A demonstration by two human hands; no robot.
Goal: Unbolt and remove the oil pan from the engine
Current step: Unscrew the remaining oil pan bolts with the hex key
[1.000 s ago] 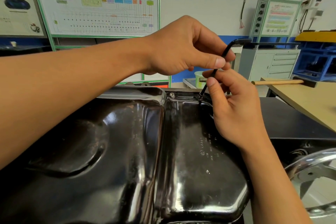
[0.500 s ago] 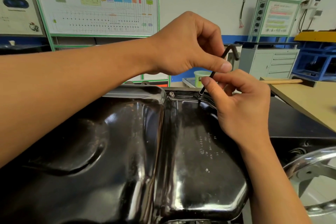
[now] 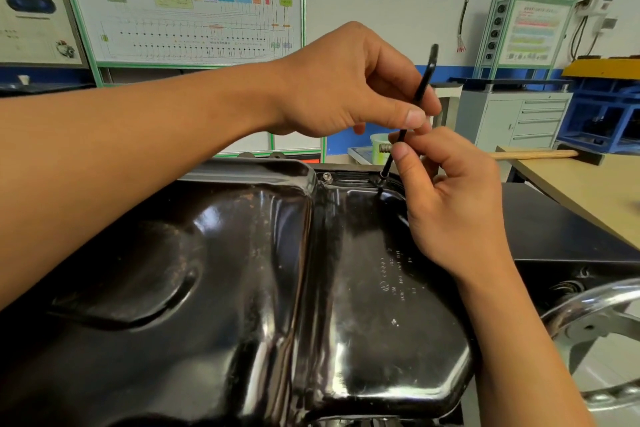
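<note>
The pan (image 3: 242,288) fills the lower view: a glossy black pressed-metal shell with rounded steps, a shallow round dimple on its left, rust-brown specks near the top, and small stamped characters beside the right wrist. It sits on the engine, with its far flange running under the hands. A thin black L-shaped key (image 3: 423,87) stands tilted above that flange, its short bent end uppermost. Its lower tip sits at a bolt (image 3: 383,176) on the rim. The left hand (image 3: 349,87) reaches across from the left, fingers curled, and pinches the key's shaft between thumb and fingertips. Just below it, the right hand (image 3: 450,204) pinches the lower shaft with thumb and forefinger, its other fingers folded. A short threaded stub (image 3: 385,148) of bright metal pokes out beside the right thumb tip; how it is held cannot be told. A silver bolt head (image 3: 327,177) sits on the flange to the left of the key. A smooth tan table (image 3: 588,191) on the right carries a wooden handle (image 3: 533,154), and a chrome ring (image 3: 595,298) curves in at the lower right.
</note>
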